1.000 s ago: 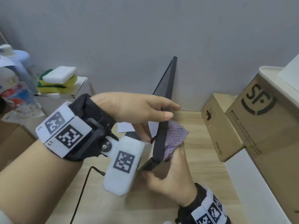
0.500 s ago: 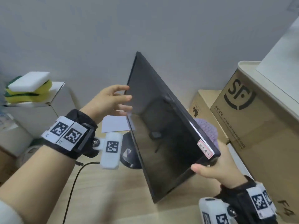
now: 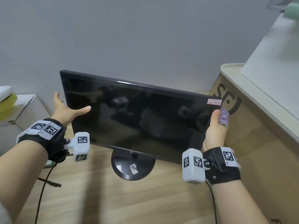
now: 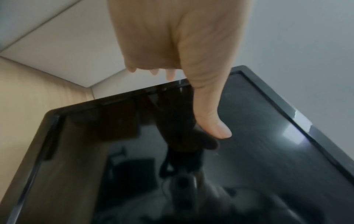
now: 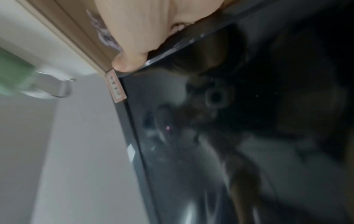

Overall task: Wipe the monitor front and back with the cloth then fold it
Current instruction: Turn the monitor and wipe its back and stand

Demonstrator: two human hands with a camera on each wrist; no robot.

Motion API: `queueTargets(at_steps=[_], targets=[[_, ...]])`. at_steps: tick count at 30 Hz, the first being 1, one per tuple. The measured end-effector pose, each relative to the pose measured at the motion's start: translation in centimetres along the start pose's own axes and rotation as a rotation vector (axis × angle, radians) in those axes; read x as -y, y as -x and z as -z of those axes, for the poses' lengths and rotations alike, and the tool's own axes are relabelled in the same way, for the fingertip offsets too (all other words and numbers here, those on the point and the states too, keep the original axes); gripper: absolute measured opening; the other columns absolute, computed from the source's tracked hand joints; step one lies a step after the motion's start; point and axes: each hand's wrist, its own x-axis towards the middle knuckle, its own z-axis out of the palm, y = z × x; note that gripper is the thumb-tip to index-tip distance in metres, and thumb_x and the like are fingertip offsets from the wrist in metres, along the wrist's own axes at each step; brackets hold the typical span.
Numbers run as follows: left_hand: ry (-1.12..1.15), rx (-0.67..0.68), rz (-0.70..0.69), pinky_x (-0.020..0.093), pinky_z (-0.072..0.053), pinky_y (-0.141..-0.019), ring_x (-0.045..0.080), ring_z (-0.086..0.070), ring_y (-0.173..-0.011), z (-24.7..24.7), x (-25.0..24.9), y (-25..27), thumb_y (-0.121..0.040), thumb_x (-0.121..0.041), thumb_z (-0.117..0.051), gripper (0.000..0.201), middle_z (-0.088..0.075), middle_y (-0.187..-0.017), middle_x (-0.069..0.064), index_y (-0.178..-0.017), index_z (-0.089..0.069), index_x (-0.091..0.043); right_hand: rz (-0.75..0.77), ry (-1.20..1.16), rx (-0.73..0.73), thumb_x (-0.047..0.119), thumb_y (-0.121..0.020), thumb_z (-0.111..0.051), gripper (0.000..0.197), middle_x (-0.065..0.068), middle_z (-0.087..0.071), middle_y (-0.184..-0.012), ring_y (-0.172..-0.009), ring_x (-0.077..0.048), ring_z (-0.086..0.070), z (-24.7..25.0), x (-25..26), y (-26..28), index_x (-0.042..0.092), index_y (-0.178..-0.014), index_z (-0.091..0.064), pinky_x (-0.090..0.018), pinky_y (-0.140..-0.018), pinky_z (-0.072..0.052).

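Note:
The black monitor stands on its round base with the dark screen facing me, tilted lower at the right. My left hand straddles its left edge: the thumb lies straight on the glass and the fingers reach straight behind. My right hand grips the right edge just below a pink label, thumb on the front bezel. It holds the purple cloth against the back; only a bunch of cloth shows past the edge.
A tall cardboard box with a black logo stands tight against the monitor's right side, a white tub on top. A white box with a yellow sponge sits left. Cables trail over the wooden table. The grey wall is close behind.
The monitor has swung round from edge-on to screen facing me. My right hand, with the cloth, now holds the right edge, and my left thumb has come onto the glass.

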Motion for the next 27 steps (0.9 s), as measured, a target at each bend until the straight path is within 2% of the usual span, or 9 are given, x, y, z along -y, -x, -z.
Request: queueTargets(at_steps=[3,5,8,10,14,18,21,24,27], targets=[[0.026,0.074,-0.067,0.051,-0.043,-0.101,0.037,-0.057,-0.115,1.0,1.5,-1.4,-0.064,-0.017,-0.080,0.060,-0.061,-0.119,0.018,-0.118,-0.056,-0.009,-0.023,0.013,0.007,0.033,-0.097,-0.040,0.039,-0.005,-0.048,-0.138,-0.125,-0.017,-0.045,-2.4,-0.4,-2.5,0.014,-0.130,-0.046,-0.033,-0.110,-0.032],[0.044,0.046,-0.100,0.050,-0.046,-0.097,0.035,-0.061,-0.105,1.5,2.3,-1.8,-0.066,-0.016,-0.079,0.041,-0.066,-0.106,0.016,-0.103,-0.063,-0.011,-0.047,0.015,0.006,0.035,-0.096,-0.039,0.039,-0.005,-0.047,-0.139,-0.126,-0.018,-0.044,-3.7,-0.8,-3.8,0.014,-0.129,-0.046,-0.035,-0.112,-0.032],[0.163,0.003,-0.127,0.050,-0.046,-0.096,0.031,-0.061,-0.105,1.5,3.6,-1.7,-0.066,-0.011,-0.079,0.043,-0.065,-0.114,0.016,-0.105,-0.061,-0.019,-0.087,0.003,0.037,0.040,-0.095,-0.040,0.035,-0.004,-0.048,-0.137,-0.126,-0.019,-0.045,-5.7,-1.4,-5.6,0.019,-0.123,-0.047,-0.037,-0.113,-0.032],[0.250,-0.026,-0.131,0.050,-0.048,-0.092,0.033,-0.061,-0.109,1.2,4.0,-1.3,-0.071,-0.003,-0.074,0.044,-0.064,-0.117,0.014,-0.109,-0.060,-0.022,-0.115,-0.030,0.039,0.040,-0.095,-0.040,0.039,0.002,-0.050,-0.130,-0.122,-0.012,-0.045,-6.7,-1.5,-6.6,0.017,-0.127,-0.046,-0.028,-0.109,-0.031],[0.348,-0.077,-0.144,0.032,-0.060,-0.071,0.022,-0.068,-0.092,1.1,3.4,-1.4,-0.077,0.006,-0.063,0.045,-0.068,-0.099,0.005,-0.120,-0.050,0.001,-0.130,-0.066,0.039,0.038,-0.094,-0.045,0.043,0.003,-0.052,-0.133,-0.124,-0.010,-0.047,-9.0,-2.1,-7.9,0.013,-0.128,-0.048,-0.025,-0.108,-0.033],[0.363,-0.136,-0.164,0.026,-0.060,-0.069,0.006,-0.071,-0.077,1.0,2.6,-1.3,-0.077,0.011,-0.059,0.043,-0.075,-0.078,-0.012,-0.118,-0.052,0.000,-0.140,-0.067,0.136,0.036,-0.095,-0.044,0.035,0.005,-0.054,-0.122,-0.123,-0.013,-0.048,-11.2,-2.6,-8.8,0.015,-0.121,-0.051,-0.026,-0.108,-0.035],[0.326,-0.147,-0.141,0.033,-0.058,-0.079,0.011,-0.069,-0.087,1.6,2.5,-2.2,-0.077,0.005,-0.063,0.042,-0.074,-0.088,-0.008,-0.116,-0.055,-0.006,-0.116,-0.040,0.164,0.037,-0.095,-0.042,0.033,0.008,-0.051,-0.115,-0.123,-0.014,-0.047,-12.2,-3.0,-9.3,0.017,-0.120,-0.050,-0.026,-0.106,-0.034],[0.324,-0.122,-0.104,0.039,-0.044,-0.097,0.018,-0.059,-0.109,1.8,1.9,-2.9,-0.087,-0.029,-0.058,0.031,-0.064,-0.112,-0.003,-0.117,-0.056,-0.020,-0.084,0.029,0.171,0.039,-0.096,-0.038,0.030,0.004,-0.050,-0.119,-0.123,-0.015,-0.046,-12.3,-3.7,-9.7,0.021,-0.117,-0.048,-0.023,-0.100,-0.033],[0.335,-0.208,-0.039,0.038,-0.033,-0.110,0.018,-0.050,-0.123,1.9,1.9,-3.1,-0.089,-0.057,-0.037,0.060,-0.053,-0.133,0.002,-0.132,-0.045,-0.017,-0.052,0.080,0.187,0.039,-0.097,-0.037,0.040,0.000,-0.051,-0.121,-0.115,-0.012,-0.047,-12.1,-3.6,-9.8,0.012,-0.125,-0.047,-0.020,-0.094,-0.032]])
